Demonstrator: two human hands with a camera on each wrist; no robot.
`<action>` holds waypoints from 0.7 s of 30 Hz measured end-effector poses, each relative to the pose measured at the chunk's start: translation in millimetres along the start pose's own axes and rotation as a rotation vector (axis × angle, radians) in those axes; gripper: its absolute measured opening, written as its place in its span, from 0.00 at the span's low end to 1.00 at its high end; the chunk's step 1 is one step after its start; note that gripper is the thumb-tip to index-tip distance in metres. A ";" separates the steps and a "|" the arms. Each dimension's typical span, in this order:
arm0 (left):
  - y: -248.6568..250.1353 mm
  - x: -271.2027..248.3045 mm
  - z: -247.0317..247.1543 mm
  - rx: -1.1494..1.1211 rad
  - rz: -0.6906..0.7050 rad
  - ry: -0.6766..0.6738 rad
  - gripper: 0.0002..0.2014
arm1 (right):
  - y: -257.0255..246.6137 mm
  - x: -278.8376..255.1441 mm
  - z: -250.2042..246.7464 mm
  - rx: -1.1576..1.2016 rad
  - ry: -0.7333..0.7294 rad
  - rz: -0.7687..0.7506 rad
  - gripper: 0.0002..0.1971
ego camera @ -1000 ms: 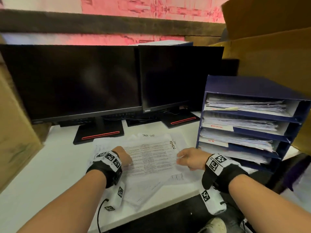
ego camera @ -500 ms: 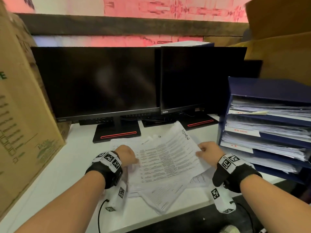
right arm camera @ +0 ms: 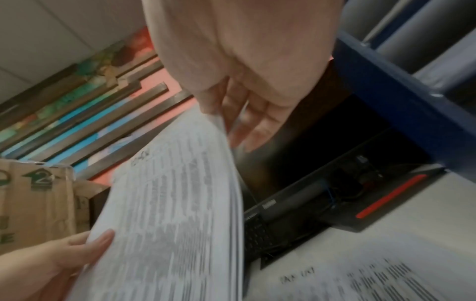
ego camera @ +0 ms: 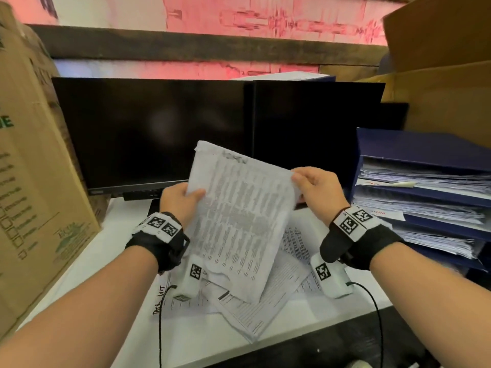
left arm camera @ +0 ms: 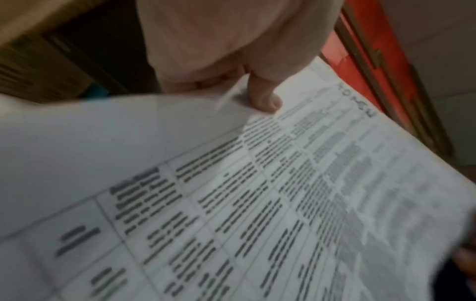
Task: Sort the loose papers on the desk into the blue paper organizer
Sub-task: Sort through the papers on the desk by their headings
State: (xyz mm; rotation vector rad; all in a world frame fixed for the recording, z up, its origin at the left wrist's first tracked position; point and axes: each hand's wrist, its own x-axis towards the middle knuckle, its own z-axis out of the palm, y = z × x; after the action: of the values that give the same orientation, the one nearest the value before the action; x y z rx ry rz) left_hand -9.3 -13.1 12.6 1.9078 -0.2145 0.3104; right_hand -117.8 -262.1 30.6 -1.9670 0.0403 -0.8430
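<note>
White bench (ego camera: 66, 282) runs under me, with a pink patterned wall (ego camera: 265, 17) and a dark wooden ledge (ego camera: 186, 46) at the back of the room. Over that bench I hold a sheaf of printed papers (ego camera: 239, 221), tilted up toward me, with handwriting at its top edge. My left hand (ego camera: 180, 200) grips its left edge, thumb on the printed face and fingers (right arm camera: 77, 242) behind. My right hand (ego camera: 318, 187) pinches the upper right corner; the right wrist view shows several sheets fanned at that edge, my fingers (right arm camera: 257, 126) behind them.

More loose papers (ego camera: 265, 301) lie spread on the bench under my wrists, overlapping at angles, one reaching the front edge. The blue paper organizer (ego camera: 411, 147) stands at the right on the bench, its shelves already stacked with sheets (ego camera: 425, 179), well apart from the sheaf. Two dark monitors (ego camera: 159, 128) stand side by side behind the papers. A printed cardboard box (ego camera: 34, 195) stands at the left, another brown box (ego camera: 438, 83) rises behind the organizer.

Half a second ago the sheaf was only half raised off the pile, my hands low at the bench; a second ago it lay flat with both hands pressed on it. Now it is clear of the pile and in front of the monitors.
</note>
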 end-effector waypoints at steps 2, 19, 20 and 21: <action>-9.1 4.0 -12.7 -0.011 -0.063 0.100 0.09 | 17.4 -5.1 2.5 -0.057 -0.034 0.129 0.06; -35.5 -2.2 -42.4 -0.025 -0.218 0.141 0.08 | 84.7 -45.0 48.4 -0.802 -0.826 0.492 0.23; -36.9 -2.0 -42.9 -0.025 -0.227 0.144 0.08 | 86.7 -43.8 45.1 -0.769 -0.764 0.480 0.17; -37.8 -1.6 -43.1 -0.025 -0.236 0.146 0.08 | 88.6 -42.1 39.6 -0.732 -0.699 0.481 0.13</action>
State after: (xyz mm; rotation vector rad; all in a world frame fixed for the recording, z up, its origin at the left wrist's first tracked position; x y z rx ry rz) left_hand -4.3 40.5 -7.3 1.8543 0.1039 0.2847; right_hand -100.1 -264.6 -73.6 -2.6684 0.4414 0.2490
